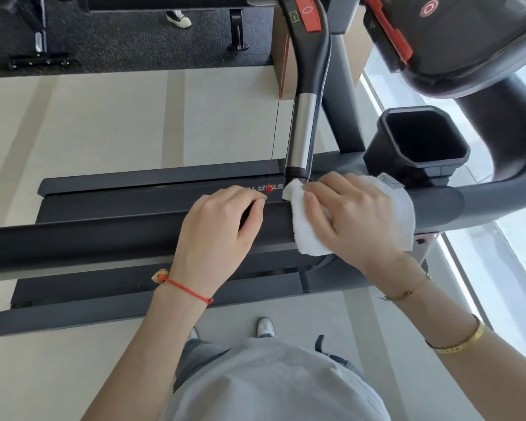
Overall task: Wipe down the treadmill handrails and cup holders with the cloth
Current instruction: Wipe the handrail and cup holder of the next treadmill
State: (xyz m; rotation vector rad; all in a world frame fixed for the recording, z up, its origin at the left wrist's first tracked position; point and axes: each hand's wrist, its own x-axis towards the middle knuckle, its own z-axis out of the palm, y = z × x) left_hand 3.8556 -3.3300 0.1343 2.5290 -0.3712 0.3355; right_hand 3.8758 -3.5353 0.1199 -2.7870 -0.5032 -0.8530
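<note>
Cloth point(354, 214) lay wrapped over the handrail point(104, 238), beside the cup holder point(419, 138). Our right hand point(353, 214) pressed it, grip flat; left hand point(222, 220) curled on the rail. We judged firm, overlapping strokes best.

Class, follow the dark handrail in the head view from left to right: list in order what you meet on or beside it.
Bare handrail → left hand gripping it → white cloth under the right hand → cup holder.
</note>
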